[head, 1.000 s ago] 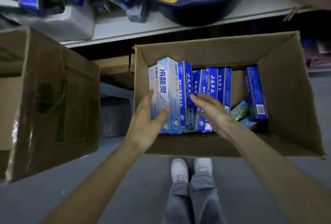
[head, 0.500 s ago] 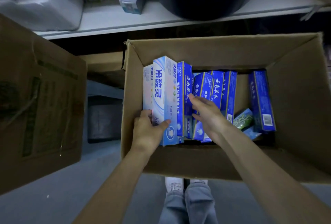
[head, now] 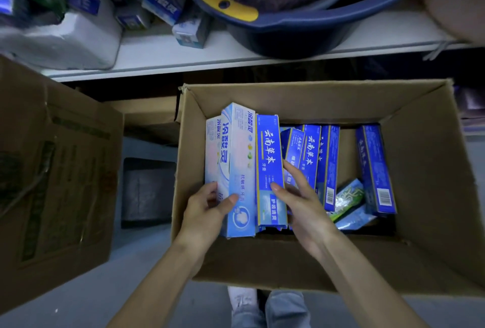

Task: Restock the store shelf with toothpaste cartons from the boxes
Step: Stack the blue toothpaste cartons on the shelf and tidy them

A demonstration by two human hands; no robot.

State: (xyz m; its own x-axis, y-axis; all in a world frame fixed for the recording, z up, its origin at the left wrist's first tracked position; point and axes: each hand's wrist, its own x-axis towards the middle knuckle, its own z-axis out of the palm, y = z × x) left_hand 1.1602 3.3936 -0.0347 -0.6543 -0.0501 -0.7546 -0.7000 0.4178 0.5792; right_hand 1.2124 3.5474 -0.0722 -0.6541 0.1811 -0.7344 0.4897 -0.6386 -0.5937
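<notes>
The basin (head: 301,29) is cut off by the top edge; shelf cartons (head: 162,4) blurred (print mostly unreadable).

The box (head: 288,96) is plain brown. At its left wall stand pale cartons (head: 237,157), white and sky blue. Beside them are blue cartons (head: 269,154), royal blue with yellow edging and white script. The basin (head: 301,31) is navy with a yellow patch.

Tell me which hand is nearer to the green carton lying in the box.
Right. The right hand grips a dark blue carton left of the green carton; the left hand holds the pale blue cartons farther left.
</notes>
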